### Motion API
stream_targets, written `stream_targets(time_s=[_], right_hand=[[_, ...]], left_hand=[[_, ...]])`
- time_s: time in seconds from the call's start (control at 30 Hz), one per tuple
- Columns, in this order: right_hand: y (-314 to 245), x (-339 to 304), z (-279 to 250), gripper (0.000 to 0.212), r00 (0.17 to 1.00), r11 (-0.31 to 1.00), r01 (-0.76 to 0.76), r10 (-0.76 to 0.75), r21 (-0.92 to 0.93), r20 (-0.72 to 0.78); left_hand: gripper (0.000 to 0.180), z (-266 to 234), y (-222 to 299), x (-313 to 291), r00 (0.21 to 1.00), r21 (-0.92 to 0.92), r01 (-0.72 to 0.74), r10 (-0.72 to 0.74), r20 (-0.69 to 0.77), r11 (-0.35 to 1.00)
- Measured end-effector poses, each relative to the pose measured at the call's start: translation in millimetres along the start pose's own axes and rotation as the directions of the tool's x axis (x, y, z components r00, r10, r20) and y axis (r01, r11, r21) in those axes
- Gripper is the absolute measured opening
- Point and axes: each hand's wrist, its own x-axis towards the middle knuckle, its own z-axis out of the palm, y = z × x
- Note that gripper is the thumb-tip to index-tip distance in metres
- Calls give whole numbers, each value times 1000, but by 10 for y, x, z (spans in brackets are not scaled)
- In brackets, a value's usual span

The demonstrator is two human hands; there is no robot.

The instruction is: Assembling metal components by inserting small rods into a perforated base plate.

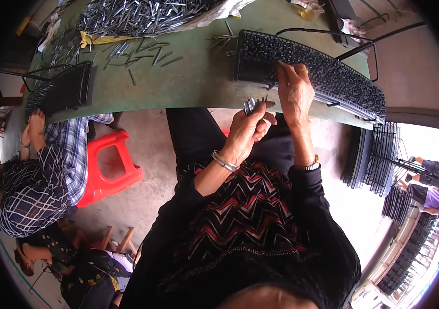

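My left hand (242, 131) is closed round a bunch of short metal rods (251, 105), whose ends stick out past the thumb. It is just off the table's near edge. My right hand (295, 98) has its fingertips pinched together at the near side of a long black perforated rack (327, 74). Whatever lies between those fingertips is hidden. Many small dark tips fill most of the rack's top, while its near left corner shows plain black. A bent wire handle (327, 32) arches over the rack's far side.
A large heap of rods (147, 15) lies on a sheet at the back of the green table (178, 85), with loose rods (160, 54) scattered before it. At left, a co-worker's hand (36, 123) touches a second rack (62, 87). A red stool (108, 165) and stacked racks (371, 154) stand below.
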Motion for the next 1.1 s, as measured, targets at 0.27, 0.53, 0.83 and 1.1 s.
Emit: stream_targets(time_s=[0.27, 0.53, 0.83, 1.1], right_hand=[[75, -103, -133, 15, 994, 993, -76, 68, 87, 89], [66, -115, -97, 10, 999, 990, -18, 23, 143, -33], [103, -50, -53, 8, 994, 996, 81, -78, 39, -79], [125, -34, -88, 9, 994, 992, 107, -105, 62, -29]], left_hand=[[36, 46, -4, -5, 1000, 50, 19, -18, -18, 999], [37, 97, -76, -40, 999, 46, -19, 21, -48, 999], [39, 83, -115, 3, 999, 87, 18, -15, -31, 996], [40, 129, -69, 9, 999, 80, -10, 14, -43, 997]])
